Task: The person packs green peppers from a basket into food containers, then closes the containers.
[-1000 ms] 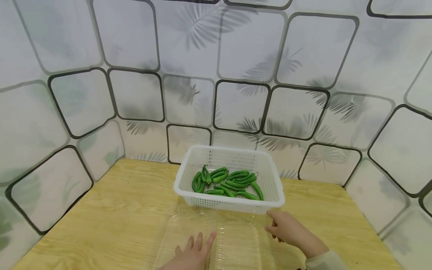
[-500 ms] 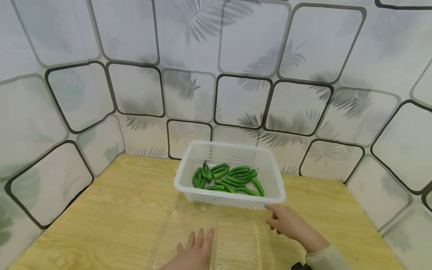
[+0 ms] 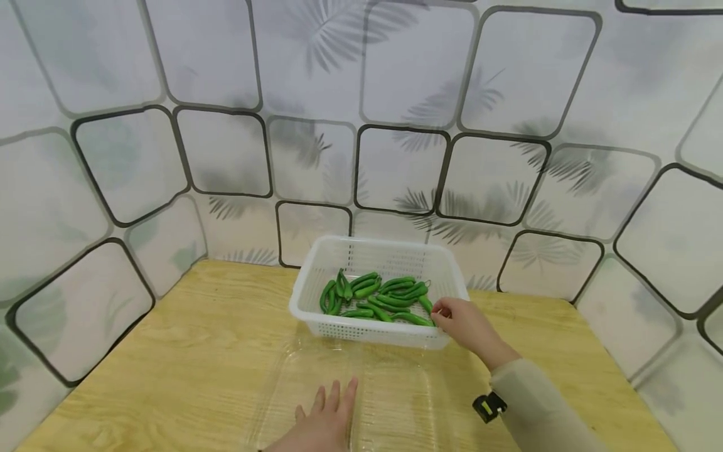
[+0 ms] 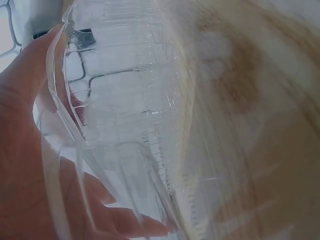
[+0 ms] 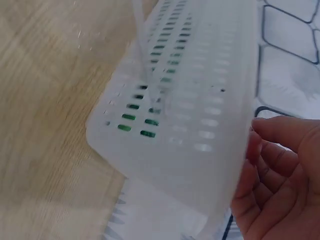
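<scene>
A white perforated plastic basket (image 3: 373,334) stands at the back of the table with several green chili peppers (image 3: 390,301) inside. My right hand (image 3: 465,326) reaches over its front right corner, fingers loosely bent beside the rightmost peppers. In the right wrist view, the hand (image 5: 280,175) is at the basket's rim (image 5: 250,100), the fingertips partly hidden behind the wall. A clear plastic clamshell container (image 3: 398,408) lies unfolded in front of the basket. My left hand (image 3: 322,420) rests on its middle with spread, straight fingers. The left wrist view shows the container's transparent wall (image 4: 120,110) close up.
The wood-grain table (image 3: 169,364) extends to both sides of the container. Behind it hangs a patterned backdrop (image 3: 395,169). A small dark device (image 3: 489,407) is worn at my right wrist, by the beige sleeve (image 3: 536,402).
My right hand has moved from the table just in front of the basket's right corner, up and over the rim to the peppers. The left hand has stayed on the container.
</scene>
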`<state>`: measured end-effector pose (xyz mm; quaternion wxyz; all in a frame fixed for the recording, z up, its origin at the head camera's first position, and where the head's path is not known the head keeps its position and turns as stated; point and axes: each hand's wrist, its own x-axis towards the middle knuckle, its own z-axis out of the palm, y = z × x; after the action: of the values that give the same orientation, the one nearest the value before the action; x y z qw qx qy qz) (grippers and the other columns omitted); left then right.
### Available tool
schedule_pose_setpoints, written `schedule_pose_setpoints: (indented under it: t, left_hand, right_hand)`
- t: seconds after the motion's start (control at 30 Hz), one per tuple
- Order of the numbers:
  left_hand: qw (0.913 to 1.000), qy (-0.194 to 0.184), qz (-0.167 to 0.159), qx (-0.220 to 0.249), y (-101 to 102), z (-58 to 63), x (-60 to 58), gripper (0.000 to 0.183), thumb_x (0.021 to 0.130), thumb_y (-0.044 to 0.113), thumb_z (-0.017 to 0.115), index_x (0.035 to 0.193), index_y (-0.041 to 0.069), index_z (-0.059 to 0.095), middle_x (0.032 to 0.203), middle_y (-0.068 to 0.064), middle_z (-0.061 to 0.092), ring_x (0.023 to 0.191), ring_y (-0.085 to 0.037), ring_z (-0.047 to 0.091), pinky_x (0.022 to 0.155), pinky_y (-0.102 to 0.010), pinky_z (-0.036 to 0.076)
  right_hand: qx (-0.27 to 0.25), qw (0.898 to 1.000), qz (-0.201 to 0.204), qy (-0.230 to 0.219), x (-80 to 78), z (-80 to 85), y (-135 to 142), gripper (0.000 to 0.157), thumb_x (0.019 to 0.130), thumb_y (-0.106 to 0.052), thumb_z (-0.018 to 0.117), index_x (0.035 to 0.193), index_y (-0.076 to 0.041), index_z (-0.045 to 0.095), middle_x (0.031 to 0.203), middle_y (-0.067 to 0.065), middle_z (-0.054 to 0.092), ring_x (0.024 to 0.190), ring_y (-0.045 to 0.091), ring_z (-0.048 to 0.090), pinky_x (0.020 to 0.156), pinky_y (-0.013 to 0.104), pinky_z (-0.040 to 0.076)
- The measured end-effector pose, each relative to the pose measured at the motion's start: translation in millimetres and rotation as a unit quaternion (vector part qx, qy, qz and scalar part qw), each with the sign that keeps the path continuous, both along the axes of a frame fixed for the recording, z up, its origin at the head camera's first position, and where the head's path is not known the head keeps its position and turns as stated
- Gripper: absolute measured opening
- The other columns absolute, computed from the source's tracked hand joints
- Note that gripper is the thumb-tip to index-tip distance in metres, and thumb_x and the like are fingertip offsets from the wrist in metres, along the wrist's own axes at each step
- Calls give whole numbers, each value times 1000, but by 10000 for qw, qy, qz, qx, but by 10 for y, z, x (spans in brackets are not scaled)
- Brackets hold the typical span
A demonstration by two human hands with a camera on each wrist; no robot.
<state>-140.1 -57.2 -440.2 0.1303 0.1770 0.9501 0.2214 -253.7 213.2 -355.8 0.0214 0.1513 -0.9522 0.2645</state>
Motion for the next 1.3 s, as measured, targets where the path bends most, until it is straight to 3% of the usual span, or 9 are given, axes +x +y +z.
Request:
schedule_pose_setpoints:
  t: [0.17, 0.37, 0.57, 0.83, 1.0, 1.3]
  left_hand:
    - [9999, -130, 54, -10, 3, 22, -9, 110, 66, 62, 73, 146, 8, 20, 141, -30, 30, 126, -55, 26, 81, -80, 20]
    - [9998, -157, 65, -59, 18, 33, -22, 108, 67, 58, 74, 146, 8, 21, 142, -29, 31, 126, -55, 26, 82, -79, 21]
    - [9997, -229, 67, -11, 19, 41, -27, 108, 67, 57, 75, 146, 7, 20, 142, -30, 29, 127, -55, 25, 83, -79, 20]
    - [9996, -153, 199, -100, 41, -49, -13, 107, 67, 58, 73, 147, 11, 21, 142, -27, 32, 127, -53, 27, 83, -78, 21]
    - [9993, -39, 351, -80, 63, -161, 17, 101, 69, 61, 69, 146, 13, 25, 140, -25, 37, 125, -51, 32, 83, -77, 24]
    - [9995, 14, 254, -159, 15, -145, -37, 103, 70, 66, 65, 147, 14, 22, 141, -26, 35, 125, -51, 32, 81, -78, 24]
  right_hand:
    - [262, 9995, 138, -65, -244, -59, -24, 9, 90, -11, 60, 92, -4, 66, 85, 2, 63, 78, 19, 59, 71, 39, 48]
    - [266, 9979, 236, -537, -377, -117, -55, 12, 90, -10, 59, 97, -1, 65, 88, 5, 63, 80, 20, 60, 72, 39, 49]
    - [360, 9951, 144, -908, -473, -166, -112, 16, 90, -10, 59, 101, 1, 64, 82, 5, 63, 69, 15, 58, 66, 35, 49]
    - [795, 9900, 412, -1089, -535, -243, -149, 19, 90, -9, 60, 104, 1, 67, 99, 11, 66, 95, 29, 60, 81, 42, 48]
    - [890, 9859, 621, -1277, -517, -289, -141, 21, 91, -11, 59, 106, 0, 67, 102, 11, 66, 97, 29, 60, 83, 42, 48]
    - [1077, 9800, 836, -1446, -646, -282, -162, 25, 92, -12, 57, 111, 1, 66, 110, 13, 64, 106, 33, 57, 89, 44, 44]
